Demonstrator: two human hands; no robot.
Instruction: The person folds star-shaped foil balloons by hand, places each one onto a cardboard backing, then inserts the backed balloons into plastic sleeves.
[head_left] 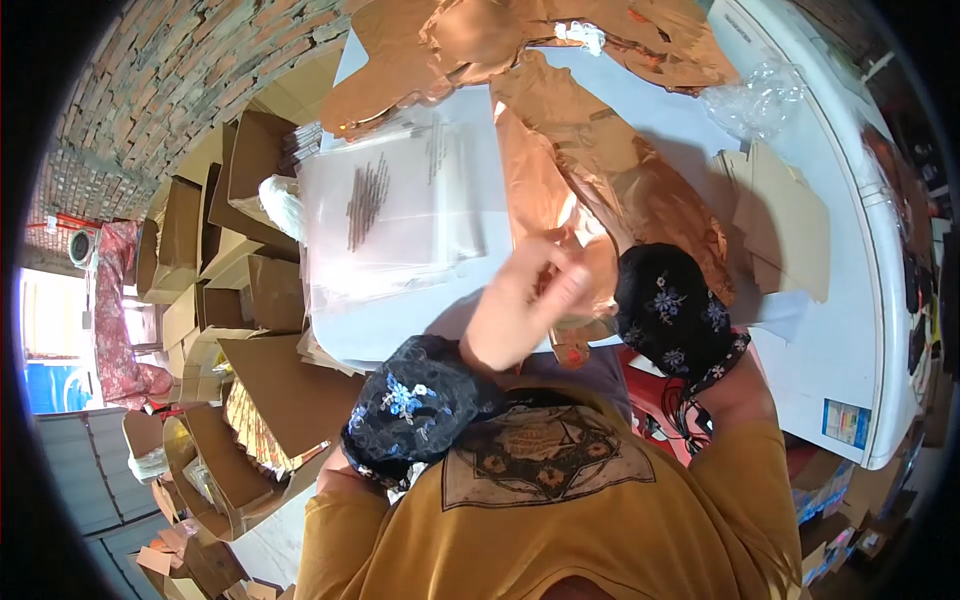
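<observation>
White table (850, 300), brick wall (200, 60) far left. Left hand (515, 305) pinches copper foil sheet (600, 180) (motion-blurred), fingers closed. Right hand (588, 288) mostly hidden, grip unclear. Clear bags (390, 210) left.

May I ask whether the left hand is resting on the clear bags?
No, the left hand is pinching the copper foil, to the side of the clear bags.

Glossy, crinkled copper foil (610, 180) lies on the smooth white counter (850, 330); left of the foil, clear shiny plastic bags (400, 210); right of it, matt brown cardboard pieces (785, 225).
</observation>
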